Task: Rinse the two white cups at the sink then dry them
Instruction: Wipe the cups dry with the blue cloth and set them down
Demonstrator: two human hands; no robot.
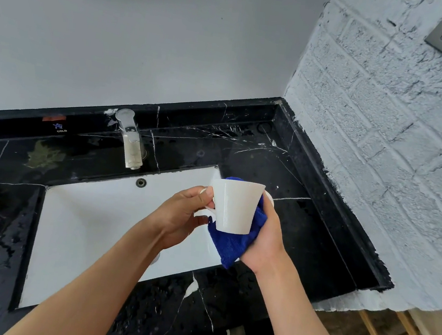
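A plain white cup, tapering toward its base, is shown upright above the right edge of the white sink, which is set into a wet black marble counter below a chrome tap. Its interior cannot be seen. The handle is pinched by the left hand, while a blue cloth is pressed against the cup's far side and base by the right hand.

Both forearms reach forward, left hand fingers pinched closed, right hand fingers curled shut
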